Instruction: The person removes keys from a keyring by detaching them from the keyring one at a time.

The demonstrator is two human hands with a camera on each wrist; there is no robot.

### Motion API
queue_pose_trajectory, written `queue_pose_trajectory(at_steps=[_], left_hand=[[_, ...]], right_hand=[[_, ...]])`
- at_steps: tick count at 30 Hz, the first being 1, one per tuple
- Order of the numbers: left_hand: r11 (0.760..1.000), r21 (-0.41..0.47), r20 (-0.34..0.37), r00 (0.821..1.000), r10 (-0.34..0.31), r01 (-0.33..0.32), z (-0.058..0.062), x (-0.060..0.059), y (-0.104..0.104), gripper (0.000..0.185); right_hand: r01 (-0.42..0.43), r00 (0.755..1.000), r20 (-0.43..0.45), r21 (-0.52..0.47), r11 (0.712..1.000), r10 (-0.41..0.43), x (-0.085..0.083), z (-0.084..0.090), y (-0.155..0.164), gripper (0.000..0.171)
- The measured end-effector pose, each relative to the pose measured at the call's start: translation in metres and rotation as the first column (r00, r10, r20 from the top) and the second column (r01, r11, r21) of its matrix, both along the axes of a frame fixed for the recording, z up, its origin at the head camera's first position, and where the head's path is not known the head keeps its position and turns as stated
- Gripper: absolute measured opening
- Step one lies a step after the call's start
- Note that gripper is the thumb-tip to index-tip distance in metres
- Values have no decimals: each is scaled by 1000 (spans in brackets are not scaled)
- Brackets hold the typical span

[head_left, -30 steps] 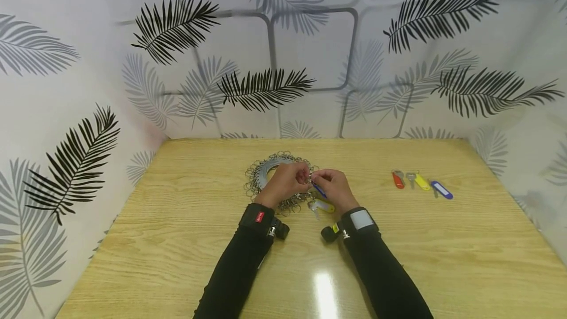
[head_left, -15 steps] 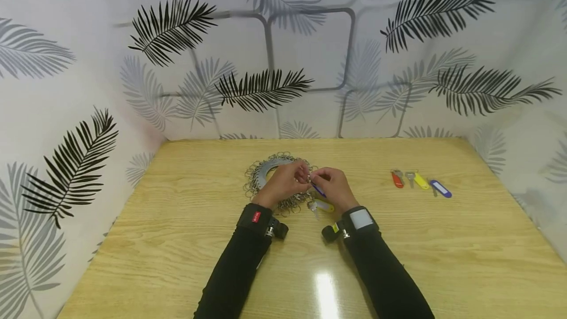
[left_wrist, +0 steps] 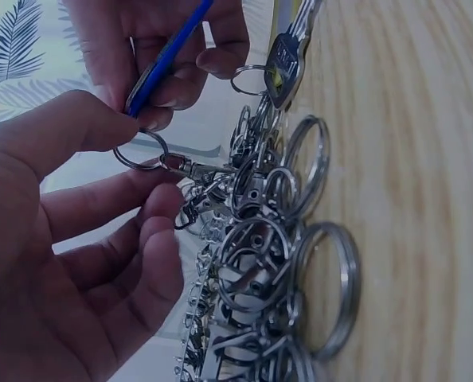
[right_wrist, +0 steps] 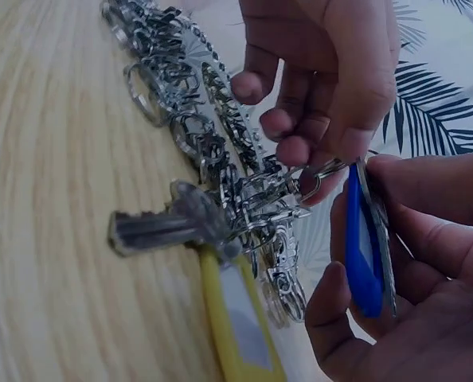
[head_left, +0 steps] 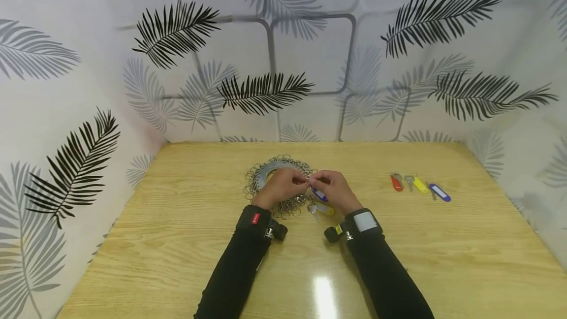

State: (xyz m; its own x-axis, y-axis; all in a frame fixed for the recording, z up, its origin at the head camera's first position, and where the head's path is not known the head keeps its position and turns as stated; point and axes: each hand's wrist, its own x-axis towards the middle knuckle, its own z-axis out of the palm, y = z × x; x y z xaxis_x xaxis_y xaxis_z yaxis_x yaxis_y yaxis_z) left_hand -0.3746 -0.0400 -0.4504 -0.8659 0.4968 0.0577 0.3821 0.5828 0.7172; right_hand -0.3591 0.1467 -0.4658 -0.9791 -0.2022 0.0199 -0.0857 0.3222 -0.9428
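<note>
My left hand (head_left: 281, 188) pinches a small split ring (left_wrist: 143, 151) between thumb and index finger. That ring joins a clip on the grey metal hoop (head_left: 261, 174), which lies on the table crowded with clips and split rings. Close on the right, my right hand (head_left: 335, 192) grips a blue key tag (right_wrist: 362, 255) with a flat metal key (right_wrist: 386, 267) lying along it. The tag's upper end is right at the split ring, by the left fingertips. Below the hands, a yellow key tag (right_wrist: 240, 314) with a key (right_wrist: 153, 227) lies at the hoop's edge.
Farther right on the wooden table (head_left: 155, 240) lie a red key tag (head_left: 396, 183), a yellow key tag (head_left: 420, 184) and a blue key tag (head_left: 440, 192), each with a key. A leaf-patterned wall covering (head_left: 310, 53) rises behind the table.
The blue tag in my right hand has turned, so its pale label now shows in the head view. My thumbs and fingertips have come closer together over the split ring.
</note>
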Motion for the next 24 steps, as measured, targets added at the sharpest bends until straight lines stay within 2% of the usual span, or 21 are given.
queue_pose_trajectory(at_steps=[6, 11, 16, 24], left_hand=[[999, -18, -36, 999, -27, 26, -1, -1, 1, 19], [998, 0, -41, 997, -62, 62, -3, -2, 0, 20], [997, 17, -8, 997, -73, 73, -4, -2, -1, 23], [997, -8, -32, 997, -77, 77, -3, -2, -1, 22]], right_hand=[[21, 995, -94, 63, 998, -15, 1, -2, -3, 14], [33, 991, -131, 80, 996, -22, 1, -2, -3, 13], [11, 992, -129, 87, 996, 0, -1, -3, -1, 13], [-39, 995, -90, 72, 997, 45, 2, 2, 1, 14]])
